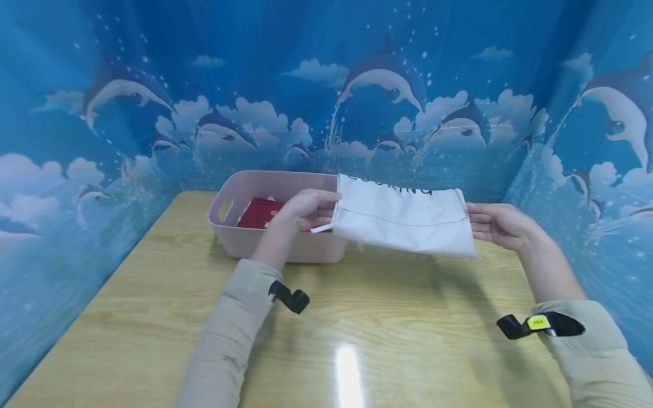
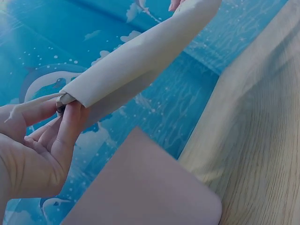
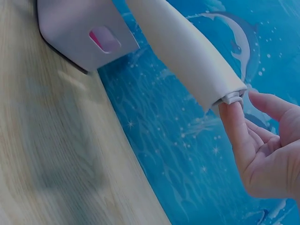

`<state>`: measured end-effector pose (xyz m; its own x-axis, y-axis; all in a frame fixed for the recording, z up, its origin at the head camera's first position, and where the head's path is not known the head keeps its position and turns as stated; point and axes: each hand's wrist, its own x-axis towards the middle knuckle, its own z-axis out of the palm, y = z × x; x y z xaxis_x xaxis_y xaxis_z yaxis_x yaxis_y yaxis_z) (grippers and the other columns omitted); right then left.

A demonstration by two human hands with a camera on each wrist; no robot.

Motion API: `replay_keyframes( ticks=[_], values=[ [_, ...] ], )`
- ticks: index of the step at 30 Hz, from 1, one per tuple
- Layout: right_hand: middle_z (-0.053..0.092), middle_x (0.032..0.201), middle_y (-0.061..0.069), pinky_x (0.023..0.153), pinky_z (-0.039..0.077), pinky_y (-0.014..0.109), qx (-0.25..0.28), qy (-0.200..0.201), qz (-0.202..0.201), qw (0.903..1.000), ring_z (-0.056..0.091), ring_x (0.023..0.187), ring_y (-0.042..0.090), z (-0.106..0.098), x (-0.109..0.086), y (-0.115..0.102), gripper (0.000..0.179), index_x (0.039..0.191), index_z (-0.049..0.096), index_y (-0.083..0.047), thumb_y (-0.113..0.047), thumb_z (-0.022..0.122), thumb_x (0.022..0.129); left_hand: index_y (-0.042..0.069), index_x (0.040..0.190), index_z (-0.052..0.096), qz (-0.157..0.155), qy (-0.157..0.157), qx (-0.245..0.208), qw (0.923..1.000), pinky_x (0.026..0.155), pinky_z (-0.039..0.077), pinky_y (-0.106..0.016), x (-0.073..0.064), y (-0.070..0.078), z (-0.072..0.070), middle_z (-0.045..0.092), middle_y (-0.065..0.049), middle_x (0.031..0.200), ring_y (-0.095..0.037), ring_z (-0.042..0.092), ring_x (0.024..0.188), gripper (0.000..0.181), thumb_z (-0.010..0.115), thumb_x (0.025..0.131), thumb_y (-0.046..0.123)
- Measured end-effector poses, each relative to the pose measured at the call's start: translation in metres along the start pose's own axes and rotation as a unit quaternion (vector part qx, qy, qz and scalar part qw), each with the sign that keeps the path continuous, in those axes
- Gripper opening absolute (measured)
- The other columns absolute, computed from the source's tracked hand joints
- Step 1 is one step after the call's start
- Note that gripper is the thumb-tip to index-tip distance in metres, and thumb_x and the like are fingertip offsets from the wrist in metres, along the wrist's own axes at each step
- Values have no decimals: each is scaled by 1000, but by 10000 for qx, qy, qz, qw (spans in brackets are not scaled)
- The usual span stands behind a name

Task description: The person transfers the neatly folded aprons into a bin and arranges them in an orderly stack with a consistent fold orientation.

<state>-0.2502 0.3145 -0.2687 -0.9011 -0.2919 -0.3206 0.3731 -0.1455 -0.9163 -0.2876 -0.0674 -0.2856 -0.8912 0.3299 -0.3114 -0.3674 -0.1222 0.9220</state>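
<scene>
A folded white apron (image 1: 403,218) with dark lettering and a thin strap is held up over the table, stretched between both hands. At its left end, the left hand (image 1: 311,208) pinches the edge between thumb and fingers, with the strap (image 2: 35,104) hanging beside the thumb. The right hand (image 1: 497,224) holds the opposite end, one finger tucked under the layered fold and the thumb at its corner in the right wrist view. Behind the left hand stands a pale pink plastic bin (image 1: 285,246) holding dark red things with small gold print (image 1: 260,212).
The bin has an oval handle hole (image 1: 226,208) in its left end and stands near the back of the light wooden table (image 1: 398,328). A blue curtain (image 1: 285,85) printed with dolphins surrounds the table at the back and sides.
</scene>
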Motion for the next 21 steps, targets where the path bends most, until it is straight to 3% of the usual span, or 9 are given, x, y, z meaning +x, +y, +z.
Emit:
replay_keyframes(
  ticks=[6, 8, 12, 16, 21],
  values=[
    [67, 92, 6, 76, 55, 32, 55, -33, 10, 10000, 67, 84, 20, 13, 6, 3, 19, 92, 70, -15, -15, 51, 96, -2, 127, 49, 34, 135, 94, 9999, 67, 56, -27, -6, 2, -13, 60, -12, 97, -19, 62, 77, 40, 58, 92, 15],
    [67, 92, 5, 78, 55, 32, -44, -26, 14, 10000, 67, 85, 20, 18, 9, 3, 13, 101, 63, -12, -16, 51, 96, -1, 126, 49, 33, 201, 144, 9997, 63, 55, -26, -9, 3, -17, 60, -11, 93, -18, 62, 75, 40, 59, 91, 15],
    [66, 93, 2, 80, 54, 31, -251, -73, 26, 9997, 67, 86, 18, 26, 15, 4, 24, 116, 45, -10, -18, 52, 95, -1, 122, 52, 39, 242, 192, 9995, 61, 55, -25, -14, 6, -25, 61, -8, 85, -16, 62, 70, 35, 59, 91, 15],
    [66, 92, 4, 77, 54, 30, -101, -120, 58, 9999, 67, 84, 19, 32, 20, 5, 11, 103, 59, -11, -16, 52, 96, -1, 113, 54, 83, 137, 152, 9998, 60, 55, -23, -17, 8, -33, 62, -6, 78, -15, 61, 67, 25, 56, 93, 13],
    [66, 89, 5, 74, 55, 29, 31, -112, 92, 9999, 67, 80, 19, 38, 27, 7, 18, 87, 68, -15, -13, 52, 95, -2, 115, 52, 81, 76, 107, 9999, 60, 54, -23, -20, 8, -40, 62, -6, 79, -15, 61, 67, 27, 55, 94, 14]
  ],
)
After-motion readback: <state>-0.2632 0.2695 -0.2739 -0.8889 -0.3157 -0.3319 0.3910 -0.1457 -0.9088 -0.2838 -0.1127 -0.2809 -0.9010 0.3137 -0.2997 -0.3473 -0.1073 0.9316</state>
